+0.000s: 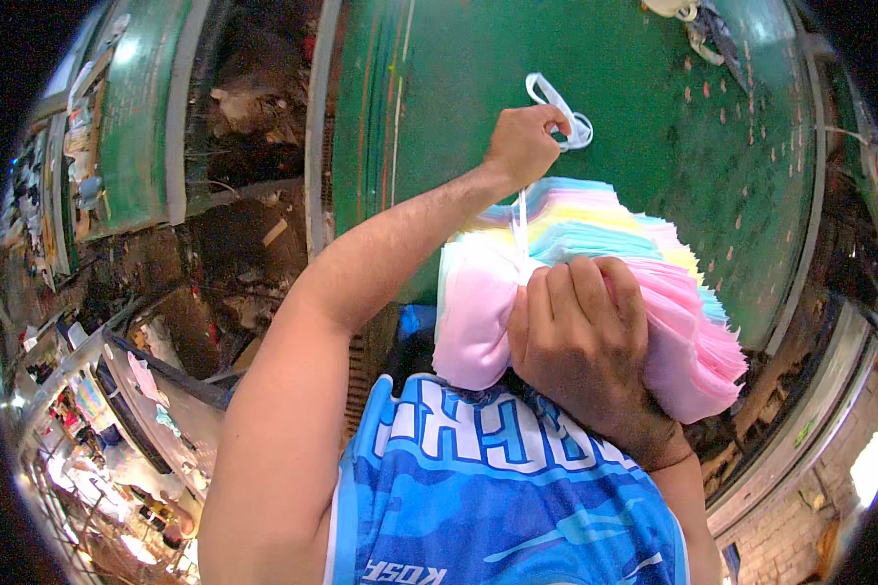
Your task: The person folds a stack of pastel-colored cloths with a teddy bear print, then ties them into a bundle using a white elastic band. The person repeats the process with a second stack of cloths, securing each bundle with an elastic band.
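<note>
A thick bundle of thin fabric pieces (468,307) in pink, yellow, white and light blue lies at the near edge of the green table (458,107), close against my body. A narrow white cloth strip (522,229) runs round the bundle, cinching it at the middle. My left hand (529,144), beyond the bundle, is closed on this strip and holds it out taut. The strip's loose end loops past my fingers over the table. My right hand (583,331) is closed over the bundle's pinched middle, gripping the fabric; its fingertips are partly hidden in the folds.
A dark cloth (717,44) and a pale item lie at the table's far right. To the left, a cluttered strip of floor (259,234) separates this table from another green table (141,117). A brick wall (790,517) stands at the lower right.
</note>
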The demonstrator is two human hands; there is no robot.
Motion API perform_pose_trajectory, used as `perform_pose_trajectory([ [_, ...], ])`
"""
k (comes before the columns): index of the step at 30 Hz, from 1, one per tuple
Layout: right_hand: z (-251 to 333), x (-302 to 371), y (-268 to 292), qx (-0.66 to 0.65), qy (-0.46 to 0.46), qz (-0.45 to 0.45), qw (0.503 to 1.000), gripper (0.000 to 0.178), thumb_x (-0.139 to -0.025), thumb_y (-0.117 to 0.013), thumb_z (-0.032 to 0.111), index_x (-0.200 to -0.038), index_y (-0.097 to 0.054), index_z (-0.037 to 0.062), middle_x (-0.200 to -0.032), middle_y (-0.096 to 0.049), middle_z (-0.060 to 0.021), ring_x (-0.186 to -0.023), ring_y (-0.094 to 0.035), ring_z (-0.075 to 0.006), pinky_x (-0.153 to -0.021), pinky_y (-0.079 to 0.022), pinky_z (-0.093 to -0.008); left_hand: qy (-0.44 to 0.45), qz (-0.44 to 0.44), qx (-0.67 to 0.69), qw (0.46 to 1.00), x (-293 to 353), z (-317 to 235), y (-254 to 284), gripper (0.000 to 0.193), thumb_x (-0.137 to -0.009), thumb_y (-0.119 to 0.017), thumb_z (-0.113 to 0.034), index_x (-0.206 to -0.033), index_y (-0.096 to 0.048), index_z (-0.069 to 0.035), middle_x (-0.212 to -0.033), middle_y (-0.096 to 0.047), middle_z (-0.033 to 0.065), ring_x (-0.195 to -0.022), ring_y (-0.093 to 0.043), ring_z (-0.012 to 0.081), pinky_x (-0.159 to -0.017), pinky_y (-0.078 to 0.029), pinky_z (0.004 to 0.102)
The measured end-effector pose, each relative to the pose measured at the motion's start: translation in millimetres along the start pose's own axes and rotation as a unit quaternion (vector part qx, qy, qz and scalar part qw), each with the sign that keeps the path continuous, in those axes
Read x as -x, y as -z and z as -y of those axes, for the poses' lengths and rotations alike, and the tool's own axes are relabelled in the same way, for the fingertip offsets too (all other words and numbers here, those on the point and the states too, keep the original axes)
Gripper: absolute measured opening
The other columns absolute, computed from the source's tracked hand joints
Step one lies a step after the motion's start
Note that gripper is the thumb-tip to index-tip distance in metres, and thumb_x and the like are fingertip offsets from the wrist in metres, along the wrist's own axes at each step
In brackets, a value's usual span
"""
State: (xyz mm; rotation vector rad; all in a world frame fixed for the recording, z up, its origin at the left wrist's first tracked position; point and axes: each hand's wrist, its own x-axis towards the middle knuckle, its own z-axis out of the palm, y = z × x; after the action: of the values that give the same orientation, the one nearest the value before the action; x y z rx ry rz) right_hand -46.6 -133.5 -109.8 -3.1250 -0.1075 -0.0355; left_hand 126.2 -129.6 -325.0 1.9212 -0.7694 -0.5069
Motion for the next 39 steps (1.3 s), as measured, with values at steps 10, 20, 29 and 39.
perform_pose_trajectory([
  [10, -11, -13, -4, -0.016, -0.01, 0.03, 0.999, 0.022, -0.089, -0.065, 0.022, -0.088, -0.069, 0.0007, -0.087, -0.063, -0.0097, -0.098, -0.061, -0.024, -0.101, -0.044, -0.0413, 0.014, 0.033, 0.007, 0.999, 0, 30, -16, 0.023, -0.084, -0.059, 0.0, -0.097, -0.077, -0.005, -0.085, -0.074, 0.0169, -0.075, -0.072, 0.0307, -0.068, -0.054, 0.0418],
  [20, -13, -20, 2, -0.058, -0.044, -0.036, 0.997, 0.021, -0.084, -0.064, 0.024, -0.075, -0.067, 0.0061, -0.083, -0.066, -0.0118, -0.092, -0.06, -0.0272, -0.094, -0.043, -0.045, -0.142, -0.022, 0.2, 0.969, -59, -144, 108, 0.021, -0.104, -0.049, -0.005, -0.104, -0.07, -0.006, -0.075, -0.057, 0.0007, -0.067, -0.053, 0.0107, -0.061, -0.043, 0.0261],
  [29, -39, -24, 7, -0.223, -0.069, -0.198, 0.952, 0.024, -0.087, -0.067, 0.027, -0.094, -0.072, 0.0056, -0.096, -0.074, -0.014, -0.104, -0.067, -0.035, -0.088, -0.05, -0.0513, -0.374, -0.021, 0.072, 0.925, 94, -246, 121, 0.032, -0.092, -0.049, 0.008, -0.101, -0.075, -0.009, -0.085, -0.07, 0.0076, -0.072, -0.064, 0.0175, -0.067, -0.052, 0.0311],
  [39, -49, -21, -11, -0.274, 0.007, -0.274, 0.922, 0.016, -0.098, -0.063, 0.022, -0.095, -0.071, 0.0083, -0.092, -0.074, -0.0163, -0.094, -0.072, -0.0362, -0.09, -0.051, -0.0493, -0.263, -0.11, 0.126, 0.95, 101, -240, 134, 0.033, -0.096, -0.048, 0.006, -0.108, -0.077, -0.007, -0.079, -0.066, 0.0052, -0.067, -0.061, 0.0134, -0.062, -0.052, 0.0294],
])
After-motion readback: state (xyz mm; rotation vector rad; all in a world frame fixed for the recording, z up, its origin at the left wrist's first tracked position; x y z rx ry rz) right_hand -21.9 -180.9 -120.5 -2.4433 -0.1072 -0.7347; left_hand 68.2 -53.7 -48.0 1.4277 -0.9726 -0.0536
